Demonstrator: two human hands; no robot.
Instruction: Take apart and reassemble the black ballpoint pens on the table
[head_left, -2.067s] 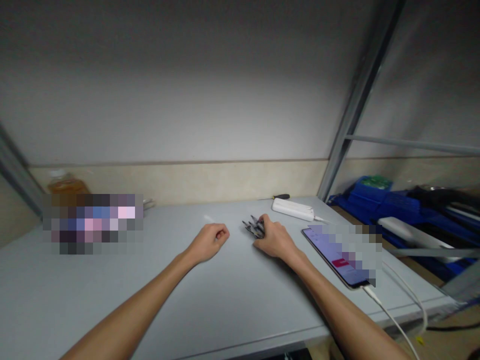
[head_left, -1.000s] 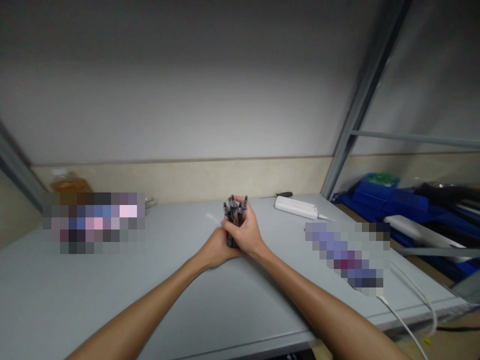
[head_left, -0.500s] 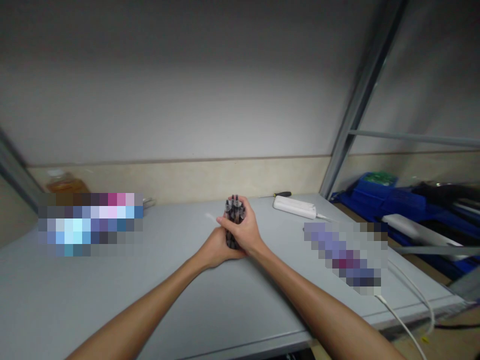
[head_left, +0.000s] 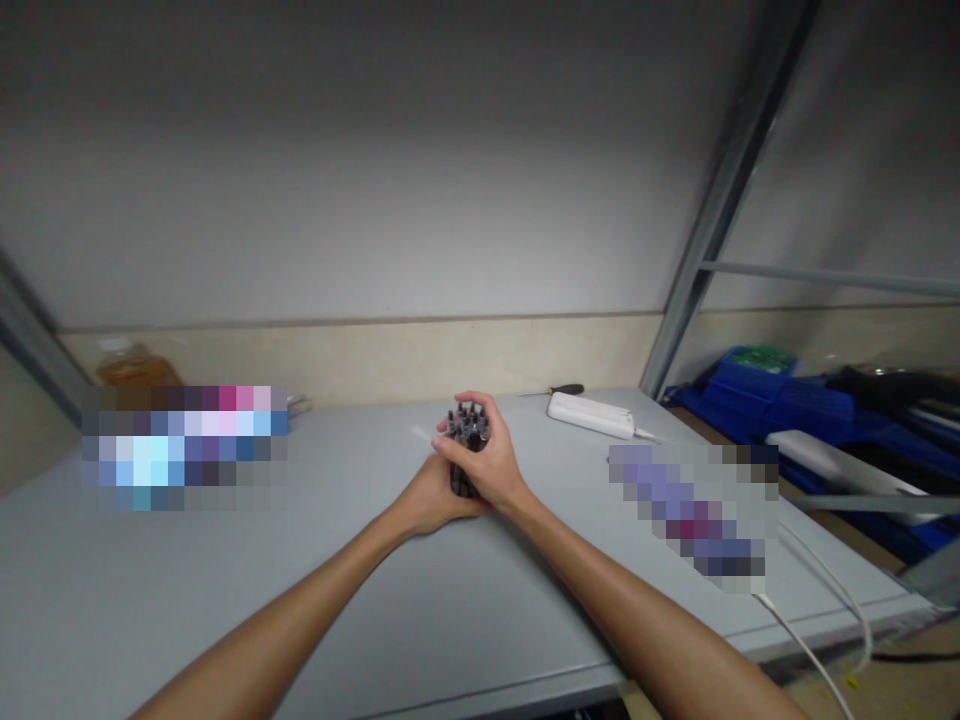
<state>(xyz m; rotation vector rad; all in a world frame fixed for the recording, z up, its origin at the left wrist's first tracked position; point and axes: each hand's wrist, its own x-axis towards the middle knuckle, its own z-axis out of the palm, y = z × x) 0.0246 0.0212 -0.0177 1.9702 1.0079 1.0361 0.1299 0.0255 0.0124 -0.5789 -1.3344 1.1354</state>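
Observation:
A bundle of black pens (head_left: 466, 430) with clear, shiny ends stands roughly upright in both hands above the desk. My right hand (head_left: 495, 455) is closed around its upper part, thumb across the near side and fingers curled behind. Lower down, my left hand (head_left: 431, 498) wraps the bundle's base, and most of its fingers are hidden behind the pens and the other hand. Just left of the right thumb, a thin, pale translucent strip (head_left: 421, 434) shows over the desk (head_left: 360, 450).
Toward the back right lie a screwdriver (head_left: 566, 389) and a white power strip (head_left: 590, 415) with a cable. Blurred-out items sit left and right. Behind the left one is a bottle of amber liquid (head_left: 139, 366). Blue bins (head_left: 739, 385) stand beyond the metal post (head_left: 694, 260).
The pens' upper ends now sit lower and more level, and more of them show. My right fingers have shifted slightly around the bundle's top. My left hand stays nearly still.

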